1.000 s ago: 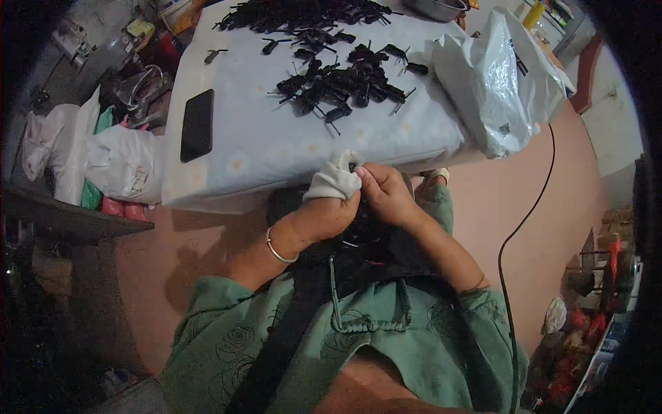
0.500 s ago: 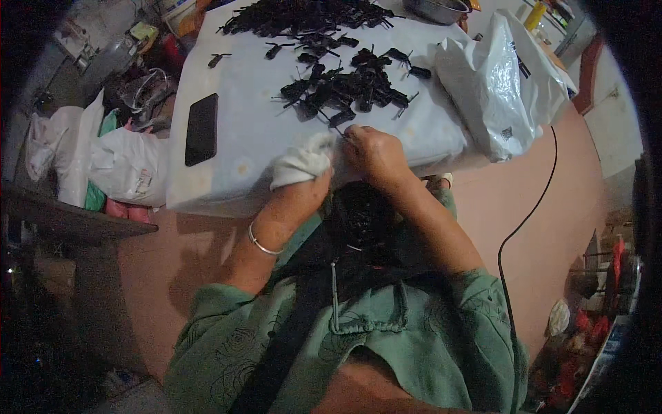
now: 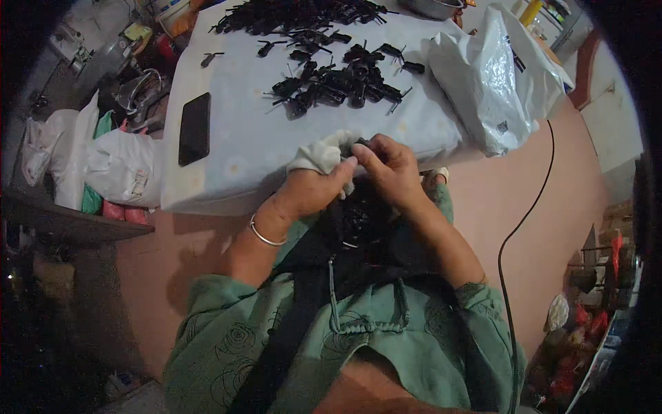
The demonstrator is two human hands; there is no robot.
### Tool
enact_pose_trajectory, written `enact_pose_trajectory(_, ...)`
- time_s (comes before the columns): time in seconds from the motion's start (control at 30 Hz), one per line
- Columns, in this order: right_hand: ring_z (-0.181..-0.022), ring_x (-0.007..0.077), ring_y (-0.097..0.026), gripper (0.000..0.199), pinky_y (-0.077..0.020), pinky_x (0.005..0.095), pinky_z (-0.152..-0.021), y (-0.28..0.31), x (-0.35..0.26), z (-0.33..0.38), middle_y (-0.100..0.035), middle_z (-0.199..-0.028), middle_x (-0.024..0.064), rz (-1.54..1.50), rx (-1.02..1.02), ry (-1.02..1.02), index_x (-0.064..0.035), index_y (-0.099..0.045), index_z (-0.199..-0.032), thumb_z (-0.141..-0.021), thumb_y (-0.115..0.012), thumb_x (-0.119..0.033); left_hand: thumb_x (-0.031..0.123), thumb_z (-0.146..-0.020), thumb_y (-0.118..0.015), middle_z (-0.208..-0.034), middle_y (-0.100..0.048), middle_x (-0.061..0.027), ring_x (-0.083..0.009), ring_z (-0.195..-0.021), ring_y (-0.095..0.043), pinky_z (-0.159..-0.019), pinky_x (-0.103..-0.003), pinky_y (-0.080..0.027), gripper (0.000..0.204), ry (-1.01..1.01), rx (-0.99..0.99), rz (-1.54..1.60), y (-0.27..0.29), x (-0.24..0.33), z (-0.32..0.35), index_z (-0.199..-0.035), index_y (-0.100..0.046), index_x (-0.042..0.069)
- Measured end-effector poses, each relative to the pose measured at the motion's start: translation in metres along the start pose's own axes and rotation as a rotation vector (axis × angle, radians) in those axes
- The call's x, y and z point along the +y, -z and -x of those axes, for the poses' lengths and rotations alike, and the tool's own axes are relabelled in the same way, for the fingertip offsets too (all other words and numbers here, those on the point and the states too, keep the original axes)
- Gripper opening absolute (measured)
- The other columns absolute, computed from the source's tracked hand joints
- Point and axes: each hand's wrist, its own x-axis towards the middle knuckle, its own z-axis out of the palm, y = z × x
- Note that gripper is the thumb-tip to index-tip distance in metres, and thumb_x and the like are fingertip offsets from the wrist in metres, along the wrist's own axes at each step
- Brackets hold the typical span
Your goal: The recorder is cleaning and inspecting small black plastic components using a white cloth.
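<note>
A white cloth (image 3: 318, 154) is bunched in my left hand (image 3: 314, 188), which is closed round it at the table's near edge. My right hand (image 3: 393, 168) meets it, its fingers pinched on a small black plastic part (image 3: 356, 145) that lies against the cloth. Most of that part is hidden by cloth and fingers. Just beyond my hands a loose pile of similar black parts (image 3: 345, 81), with thin stems, lies on the white-covered table (image 3: 241, 138). More black pieces (image 3: 217, 238), no: below my hands, dark pieces (image 3: 362, 221) rest at my lap.
A larger heap of black parts (image 3: 289, 17) covers the far side, with a metal bowl (image 3: 434, 7) beside it. A dark phone (image 3: 195, 130) lies at the left. A white plastic bag (image 3: 486, 90) stands at the right; a black cable (image 3: 527, 214) runs down beside the table.
My right hand has drawn back from the pile with a black part and met the cloth. My left hand has turned and shifted slightly right.
</note>
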Motion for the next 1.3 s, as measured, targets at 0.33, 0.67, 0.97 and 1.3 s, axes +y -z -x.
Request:
enact_pose_trajectory(0.33, -0.057, 0.006, -0.036, 0.028, -0.0334, 0.0236, -0.05, 0.006, -0.01, 0.009, -0.042, -0.057, -0.0017, 0.149, -0.146, 0.132, 0.0007, -0.05, -0.071, -0.089, -0.045, -0.019, 0.007, -0.079, -0.052, -0.079, -0.057, -0.0083, -0.014, -0.067, -0.055, -0.057, -0.025, -0.045, 0.024, -0.158, 0.098, -0.176, -0.012, -0.01, 0.0, -0.101, -0.051, -0.002)
enact_pose_trajectory(0.67, -0.058, 0.0079, -0.04, 0.025, -0.0372, 0.0259, -0.052, 0.001, 0.002, 0.012, -0.046, -0.061, 0.004, -0.038, -0.083, -0.016, 0.0006, -0.053, -0.078, -0.088, -0.047, -0.021, 0.012, -0.08, -0.052, -0.083, -0.056, -0.0117, -0.0204, -0.076, -0.056, -0.07, -0.03, -0.044, 0.023, -0.329, 0.236, -0.122, -0.025, -0.023, -0.005, -0.097, -0.048, -0.002)
enact_pose_trajectory(0.97, -0.063, 0.0129, -0.051, 0.016, -0.0428, 0.0264, -0.06, 0.029, -0.002, 0.012, -0.057, -0.07, 0.0102, 0.15, -0.212, 0.101, 0.0012, -0.058, -0.086, -0.081, -0.056, -0.014, 0.01, -0.085, -0.046, -0.071, -0.049, 0.0, -0.0057, -0.058, -0.045, -0.049, -0.021, -0.038, 0.022, 0.035, 0.128, 0.132, -0.009, -0.018, -0.007, -0.107, -0.044, 0.005)
enact_pose_trajectory(1.3, -0.059, 0.0054, -0.042, 0.02, -0.0373, 0.0222, -0.053, 0.023, -0.003, 0.008, -0.049, -0.062, -0.0016, 0.085, -0.208, 0.061, 0.0003, -0.053, -0.074, -0.086, -0.052, -0.016, 0.008, -0.082, -0.046, -0.071, -0.047, -0.0006, -0.007, -0.06, -0.044, -0.052, -0.023, -0.039, 0.027, 0.06, -0.043, 0.071, -0.017, -0.007, -0.001, -0.109, -0.042, 0.004)
